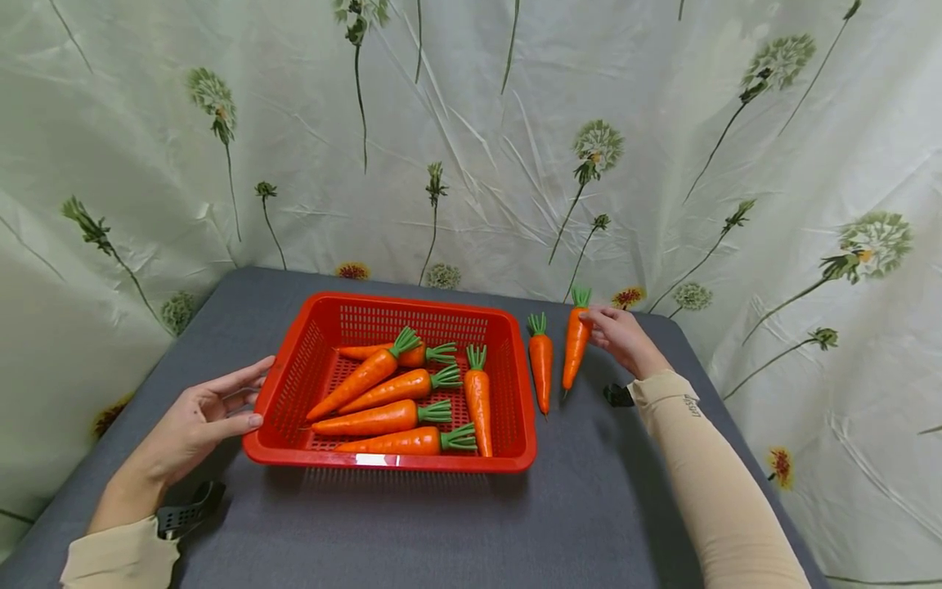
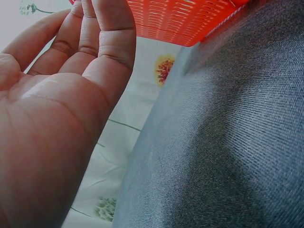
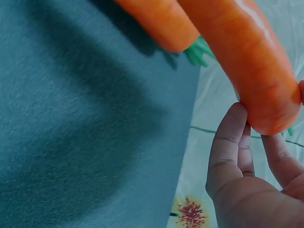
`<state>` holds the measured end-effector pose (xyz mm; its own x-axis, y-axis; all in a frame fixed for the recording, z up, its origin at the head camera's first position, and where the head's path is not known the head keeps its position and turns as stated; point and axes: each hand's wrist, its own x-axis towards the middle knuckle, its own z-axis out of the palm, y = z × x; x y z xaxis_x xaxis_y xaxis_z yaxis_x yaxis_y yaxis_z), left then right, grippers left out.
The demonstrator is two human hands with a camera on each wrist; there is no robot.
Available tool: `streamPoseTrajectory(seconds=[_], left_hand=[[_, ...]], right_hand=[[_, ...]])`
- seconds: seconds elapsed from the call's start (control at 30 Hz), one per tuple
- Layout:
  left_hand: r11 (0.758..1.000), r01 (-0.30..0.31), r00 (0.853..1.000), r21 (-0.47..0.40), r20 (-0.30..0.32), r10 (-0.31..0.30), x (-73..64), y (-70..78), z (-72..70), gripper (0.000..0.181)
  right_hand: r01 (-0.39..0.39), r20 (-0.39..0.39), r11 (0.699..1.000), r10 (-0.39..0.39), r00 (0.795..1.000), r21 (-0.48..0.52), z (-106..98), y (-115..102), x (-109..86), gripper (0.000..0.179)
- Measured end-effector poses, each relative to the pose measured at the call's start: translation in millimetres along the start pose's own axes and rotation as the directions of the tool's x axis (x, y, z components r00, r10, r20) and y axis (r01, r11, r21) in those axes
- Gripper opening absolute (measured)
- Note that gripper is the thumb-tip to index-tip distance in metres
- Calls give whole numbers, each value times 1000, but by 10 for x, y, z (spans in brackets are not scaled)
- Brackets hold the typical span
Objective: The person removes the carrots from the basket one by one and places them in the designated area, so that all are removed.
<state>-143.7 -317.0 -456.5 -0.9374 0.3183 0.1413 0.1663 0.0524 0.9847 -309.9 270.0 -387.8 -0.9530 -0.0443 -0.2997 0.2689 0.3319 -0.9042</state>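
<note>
My right hand (image 1: 625, 337) pinches an orange carrot (image 1: 577, 339) with green stalks near its top end, held upright at the right of the table. In the right wrist view, the fingers are at the thick end of this carrot (image 3: 251, 61). Another carrot (image 1: 540, 368) lies just left of it, beside the basket. At the red plastic basket (image 1: 397, 463), my left hand (image 1: 187, 421) has its fingertips against the left rim, the thumb near the front corner. Inside, several carrots (image 1: 375, 419) lie mostly sideways, and one carrot (image 1: 478, 405) lies lengthwise along the right wall.
A grey cloth-covered table (image 1: 383, 532) carries everything. Behind and around it hangs a pale curtain (image 1: 478, 123) printed with dandelions. The table's far edge runs close behind the basket and the carrots.
</note>
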Motion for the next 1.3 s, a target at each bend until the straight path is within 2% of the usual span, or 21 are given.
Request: streamPoseTrajectory(seconds=[0.23,0.47,0.63,0.8,1.3], left_hand=[[1000,0,1000,1,-3,0,-1,-17,-11,70],[1000,-3,1000,18,3,3,35,-28,-8,69],[1000,-17,1000,-6,0,17,31,-24,-14,70],[1000,-3,1000,12,0,3,9,-26,-17,70],[998,-29,1000,-51,5,29,12,-38,-10,70]], right_hand=[[4,0,992,-4,1000,-129,32,168,50,62],[-13,-2,992,12,1000,-129,84,298,96,61],[-15,-9,990,14,1000,-143,146,307,126,62],[-44,-39,982,38,999,-184,202,320,134,58],[-62,-67,959,45,997,-278,239,357,160,57]])
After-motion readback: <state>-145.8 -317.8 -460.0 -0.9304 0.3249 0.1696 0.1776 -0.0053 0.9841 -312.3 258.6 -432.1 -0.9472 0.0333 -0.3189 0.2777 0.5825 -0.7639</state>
